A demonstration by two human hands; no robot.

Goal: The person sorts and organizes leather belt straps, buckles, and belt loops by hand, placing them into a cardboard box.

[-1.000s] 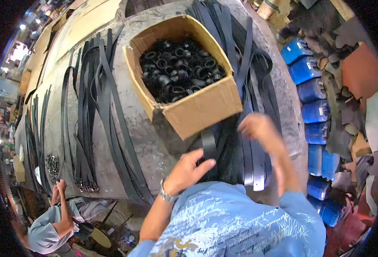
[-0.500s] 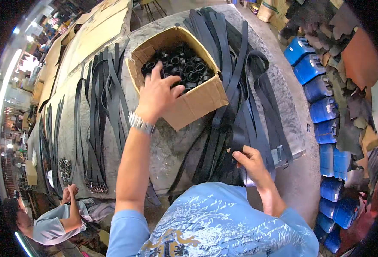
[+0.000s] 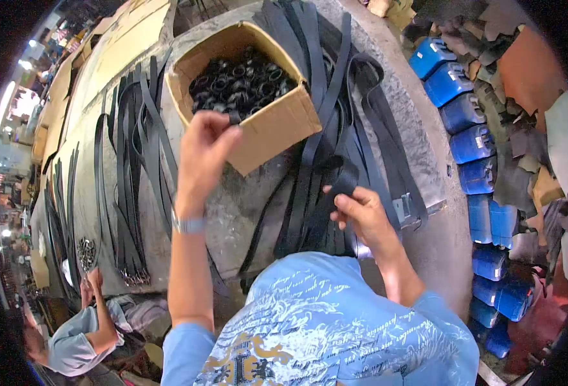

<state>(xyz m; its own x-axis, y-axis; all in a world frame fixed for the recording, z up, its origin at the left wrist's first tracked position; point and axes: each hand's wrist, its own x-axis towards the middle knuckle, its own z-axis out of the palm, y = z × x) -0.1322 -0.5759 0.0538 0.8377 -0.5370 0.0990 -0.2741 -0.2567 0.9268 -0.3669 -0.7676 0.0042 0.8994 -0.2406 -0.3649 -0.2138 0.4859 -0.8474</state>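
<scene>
An open cardboard box holds a heap of small black loops. Just outside its near left edge is my left hand, with a watch at the wrist; thumb and fingers pinch a small black loop. My right hand, lower right of the box, grips a black strap between thumb and fingers, and the strap curls over above the hand. Many long black straps lie on the table beneath and beyond the box.
More black straps with metal buckles lie at the left of the grey table. A co-worker sits at the lower left. Blue jerrycans line the floor at right, beside leather pieces.
My left hand has come out of the box toward me, now pinching a small black loop. My right hand keeps hold of the strap. The whole view has shifted slightly.
</scene>
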